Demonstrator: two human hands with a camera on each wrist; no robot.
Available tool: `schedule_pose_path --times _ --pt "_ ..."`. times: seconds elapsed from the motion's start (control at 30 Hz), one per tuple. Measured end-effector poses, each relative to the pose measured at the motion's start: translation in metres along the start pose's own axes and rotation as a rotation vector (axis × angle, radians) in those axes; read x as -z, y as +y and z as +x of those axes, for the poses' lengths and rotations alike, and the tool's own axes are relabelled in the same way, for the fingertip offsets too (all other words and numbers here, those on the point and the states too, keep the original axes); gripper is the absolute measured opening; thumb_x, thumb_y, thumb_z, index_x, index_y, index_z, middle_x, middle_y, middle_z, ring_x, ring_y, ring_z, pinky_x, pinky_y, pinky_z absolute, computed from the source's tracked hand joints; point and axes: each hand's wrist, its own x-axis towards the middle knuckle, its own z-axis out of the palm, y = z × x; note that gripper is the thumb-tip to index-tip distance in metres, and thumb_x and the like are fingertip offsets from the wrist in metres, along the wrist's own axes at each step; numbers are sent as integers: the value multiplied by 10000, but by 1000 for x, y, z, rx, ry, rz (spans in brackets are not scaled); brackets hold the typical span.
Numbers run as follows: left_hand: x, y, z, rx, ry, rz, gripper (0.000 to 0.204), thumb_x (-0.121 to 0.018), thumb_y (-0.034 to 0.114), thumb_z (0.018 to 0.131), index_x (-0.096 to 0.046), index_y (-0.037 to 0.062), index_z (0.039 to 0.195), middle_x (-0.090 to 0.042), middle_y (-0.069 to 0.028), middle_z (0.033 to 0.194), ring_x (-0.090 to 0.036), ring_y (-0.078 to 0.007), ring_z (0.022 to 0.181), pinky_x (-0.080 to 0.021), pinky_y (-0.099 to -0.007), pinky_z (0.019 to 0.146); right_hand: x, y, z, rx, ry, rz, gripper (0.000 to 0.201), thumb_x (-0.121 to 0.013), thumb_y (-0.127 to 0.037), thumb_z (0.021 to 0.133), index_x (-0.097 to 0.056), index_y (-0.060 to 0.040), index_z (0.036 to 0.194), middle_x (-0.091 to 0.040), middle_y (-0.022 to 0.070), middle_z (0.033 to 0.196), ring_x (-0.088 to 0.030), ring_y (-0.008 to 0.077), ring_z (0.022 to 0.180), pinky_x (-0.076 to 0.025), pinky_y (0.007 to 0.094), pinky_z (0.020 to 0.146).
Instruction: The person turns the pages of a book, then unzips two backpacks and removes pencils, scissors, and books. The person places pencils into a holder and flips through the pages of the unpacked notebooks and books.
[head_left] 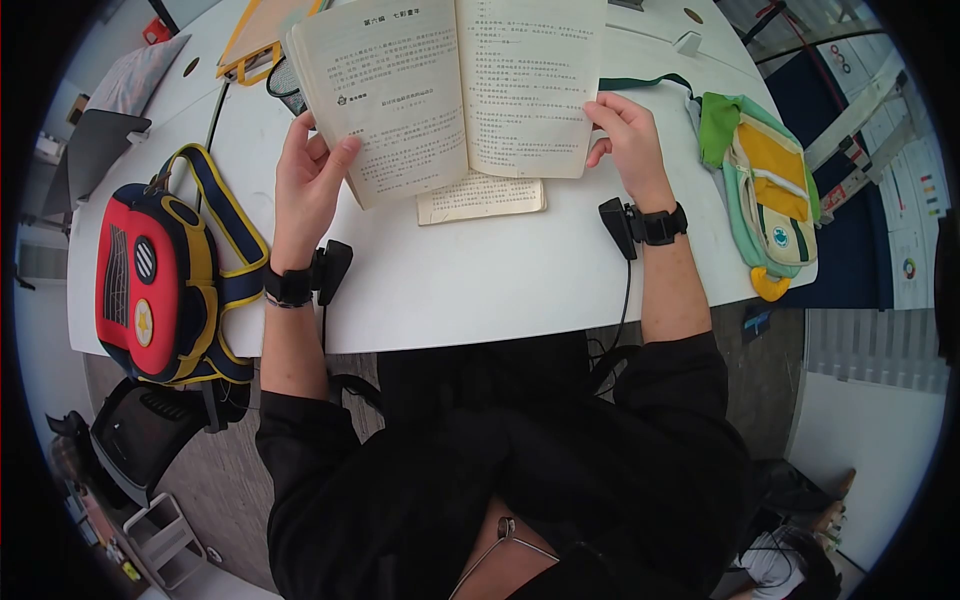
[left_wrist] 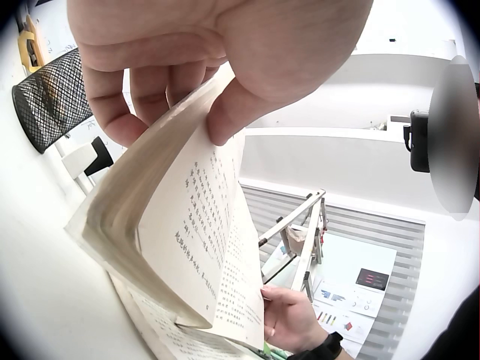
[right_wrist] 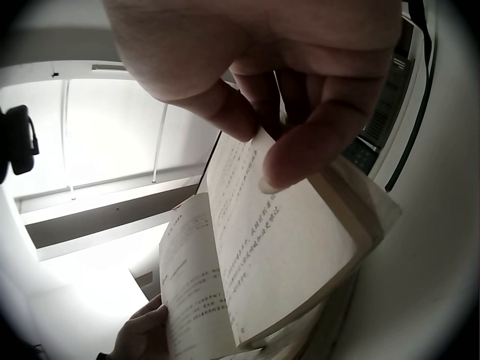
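An open book (head_left: pixel 400 110) with printed pages is held up over the white table, tilted, in the head view. The left hand (head_left: pixel 312 185) grips its left edge, thumb on the page and fingers behind. At the right edge, the right hand (head_left: pixel 630 150) pinches the pages. Below the raised book, another open page or book (head_left: pixel 482 203) lies on the table. From the left wrist, the left hand (left_wrist: pixel 217 60) presses its thumb on the page (left_wrist: pixel 199 225). The right wrist view has the right hand (right_wrist: pixel 262 82) holding the book (right_wrist: pixel 292 247) by its edge.
A red and navy backpack (head_left: pixel 150 285) stands at the left of the white table (head_left: pixel 450 300). On the right lies a green and yellow bag (head_left: pixel 765 185). A black mesh holder (left_wrist: pixel 52 101) and a yellow-edged clipboard (head_left: pixel 262 40) are behind the book, left.
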Motion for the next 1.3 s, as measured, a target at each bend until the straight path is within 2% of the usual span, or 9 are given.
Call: schedule_pose_path --times 0.6,0.67,0.7,0.77,1.3 --pt "0 1 0 10 4 -2 421 -605 143 948 -403 -19 1279 -683 -135 1039 -609 -133 999 -445 -290 911 -1 -1 0 -6 0 -2 218 -558 -180 901 -661 12 887 -642 43 811 -580 81 660 -468 210 445" --pt "0 0 0 12 2 -6 422 -605 144 948 -402 -20 1280 -683 -136 1038 -609 -133 1001 -445 -291 913 2 1 1 -24 -25 -37 228 -543 -169 920 -654 18 990 -649 49 880 -587 96 747 -466 216 455" --pt "0 -1 0 12 3 -7 423 -605 145 948 -402 -20 1280 -683 -137 1037 -609 -134 1000 -444 -291 913 1 1 1 -24 -25 -37 228 -543 -169 920 -654 18 990 -649 49 880 -587 96 747 -466 216 455" --pt "0 -1 0 11 4 -8 423 -605 146 948 -402 -20 1280 -683 -138 1036 -610 -134 1000 -444 -291 914 0 1 1 -5 -4 -11 218 -559 -178 901 -660 14 889 -641 43 808 -579 82 648 -471 212 443" --pt "0 0 0 -3 -1 20 388 -584 120 954 -402 -25 1265 -678 -151 1045 -633 -163 991 -480 -293 895 0 1 0 -4 -5 -22 223 -559 -186 904 -658 15 902 -635 39 798 -578 82 642 -475 212 445"
